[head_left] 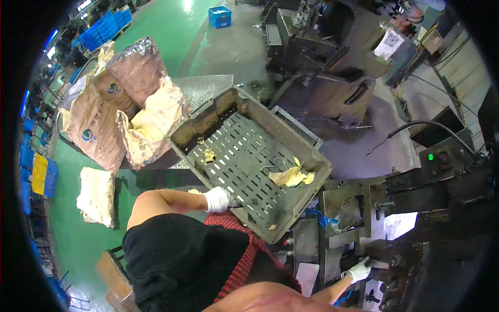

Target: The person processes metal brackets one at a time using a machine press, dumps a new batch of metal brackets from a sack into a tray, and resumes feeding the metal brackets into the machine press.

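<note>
In front of me a dark grey plastic crate (248, 99) with a slotted floor lies at a slant. Torn yellowish paper (292, 177) and a smaller scrap (209, 155) rest inside it. My left hand (219, 199), in a white glove, is closed on the crate's near-left rim; its fingertips are partly hidden. At the lower right my gloved right hand (357, 271) reaches among dark machine parts. Its fingers are closed around a small flat grey metal piece (377, 264), beside a dark metal block (397, 260).
Brown paper sacks (99, 127) stand at the left by a metal plate (208, 86). A pale bundle (97, 196) lies on the green floor. A heavy machine (442, 229) fills the right, with a green-lit control box (439, 158). A blue bin (220, 17) stands far off.
</note>
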`<state>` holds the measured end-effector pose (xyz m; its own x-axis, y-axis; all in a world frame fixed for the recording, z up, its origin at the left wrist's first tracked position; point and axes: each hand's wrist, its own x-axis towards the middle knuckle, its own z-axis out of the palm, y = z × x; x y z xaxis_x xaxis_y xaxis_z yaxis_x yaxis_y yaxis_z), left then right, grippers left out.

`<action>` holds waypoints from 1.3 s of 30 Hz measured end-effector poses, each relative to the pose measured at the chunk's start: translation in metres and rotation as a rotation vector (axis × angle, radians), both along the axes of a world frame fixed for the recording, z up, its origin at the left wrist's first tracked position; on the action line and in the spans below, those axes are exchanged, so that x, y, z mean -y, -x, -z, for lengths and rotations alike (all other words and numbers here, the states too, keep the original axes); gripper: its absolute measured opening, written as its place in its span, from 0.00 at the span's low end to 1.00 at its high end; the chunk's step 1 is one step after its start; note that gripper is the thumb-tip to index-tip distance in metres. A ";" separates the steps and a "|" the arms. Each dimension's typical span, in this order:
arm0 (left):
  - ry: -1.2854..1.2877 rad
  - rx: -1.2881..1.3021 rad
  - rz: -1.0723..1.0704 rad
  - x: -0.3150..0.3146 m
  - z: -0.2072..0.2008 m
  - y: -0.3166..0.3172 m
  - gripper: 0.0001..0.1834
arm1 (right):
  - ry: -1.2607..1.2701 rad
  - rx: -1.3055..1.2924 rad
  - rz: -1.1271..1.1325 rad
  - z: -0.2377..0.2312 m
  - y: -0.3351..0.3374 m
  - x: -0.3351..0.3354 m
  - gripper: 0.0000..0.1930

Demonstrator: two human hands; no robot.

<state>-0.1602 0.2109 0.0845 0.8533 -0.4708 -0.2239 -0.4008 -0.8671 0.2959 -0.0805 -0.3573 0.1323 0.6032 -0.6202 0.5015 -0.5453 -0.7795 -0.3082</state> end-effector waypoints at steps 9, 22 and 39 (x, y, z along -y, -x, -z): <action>0.148 0.093 0.057 0.000 -0.001 -0.008 0.16 | -0.877 0.478 0.031 0.017 -0.004 0.015 0.12; 0.120 0.041 -0.014 -0.002 -0.012 0.008 0.13 | -1.044 0.677 -0.125 -0.096 0.102 -0.023 0.16; 0.187 0.222 0.035 0.007 0.009 -0.001 0.07 | -0.878 0.443 -0.193 0.016 0.281 -0.168 0.21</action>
